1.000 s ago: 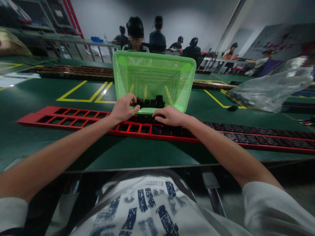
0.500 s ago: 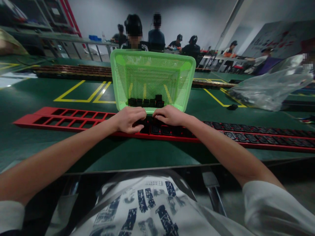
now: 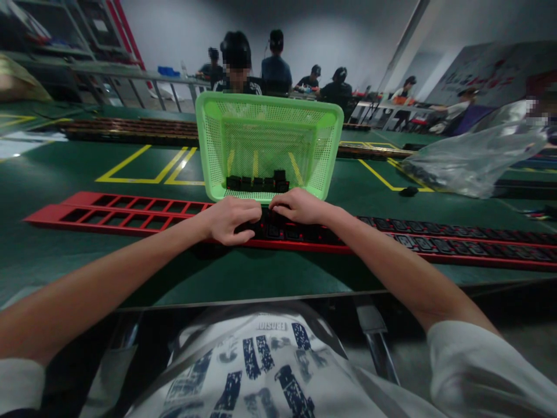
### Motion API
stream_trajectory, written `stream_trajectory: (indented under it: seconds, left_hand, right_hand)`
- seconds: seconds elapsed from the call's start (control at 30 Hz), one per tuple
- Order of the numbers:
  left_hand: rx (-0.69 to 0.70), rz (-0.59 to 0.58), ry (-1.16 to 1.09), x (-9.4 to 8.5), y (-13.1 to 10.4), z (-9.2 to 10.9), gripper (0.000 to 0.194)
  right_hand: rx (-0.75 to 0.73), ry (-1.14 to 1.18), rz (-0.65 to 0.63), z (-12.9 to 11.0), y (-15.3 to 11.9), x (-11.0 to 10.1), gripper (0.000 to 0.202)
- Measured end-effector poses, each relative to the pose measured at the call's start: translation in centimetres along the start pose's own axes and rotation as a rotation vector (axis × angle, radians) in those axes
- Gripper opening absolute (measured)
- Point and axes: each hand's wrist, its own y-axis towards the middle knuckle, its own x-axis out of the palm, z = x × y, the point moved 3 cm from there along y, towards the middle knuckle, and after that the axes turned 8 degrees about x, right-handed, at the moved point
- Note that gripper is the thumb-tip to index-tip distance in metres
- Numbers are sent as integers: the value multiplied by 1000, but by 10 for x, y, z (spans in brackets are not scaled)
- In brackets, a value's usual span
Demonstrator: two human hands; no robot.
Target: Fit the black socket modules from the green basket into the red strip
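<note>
Two long red slotted strips [image 3: 174, 218] lie side by side across the table. My left hand [image 3: 235, 219] is curled over them, thumb at the front edge and fingers behind, closed around a dark part in the slots. My right hand [image 3: 300, 205] sits just beside it, fingertips bent down and pressed together over the rear strip; what they hold is hidden. Black square parts [image 3: 418, 242] with red bits fill the slots right of my hands. Left of them the slots are bare. Directly behind my hands, a green mesh basket [image 3: 270, 100] is tipped toward me, holding several black parts [image 3: 256, 183].
A clear plastic bag [image 3: 474, 159] lies at the right, with a small black piece [image 3: 409, 191] near it. Dark long strips [image 3: 130, 129] lie behind the basket. Yellow lines mark the green table [image 3: 270, 273]. Several people sit at tables beyond.
My left hand has shifted slightly down and right, its thumb nearer the strip's front edge. My right hand stays almost in place. The basket and its parts look the same.
</note>
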Motion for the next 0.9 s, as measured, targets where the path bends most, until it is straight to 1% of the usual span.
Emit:
stream_trajectory:
  seconds: [0.17,0.4,0.57,0.8,0.9]
  left_hand:
    - [-15,9,-16,-1,1,-1,11]
    - [-68,-48,-15,0,2,-2,16]
    - [-54,-72,-12,3,1,-4,19]
    - [-16,-67,-12,2,0,-3,20]
    - [-29,-60,-11,1,0,-2,21]
  right_hand:
    - [-25,2,-1,1,-2,1,24]
    - [-25,-12,-9,1,0,1,25]
    - [-15,-28,-6,-1,-1,0,25]
    - [-27,-3,-5,-1,-2,1,24]
    - [-32,4,1,0,-1,1,24]
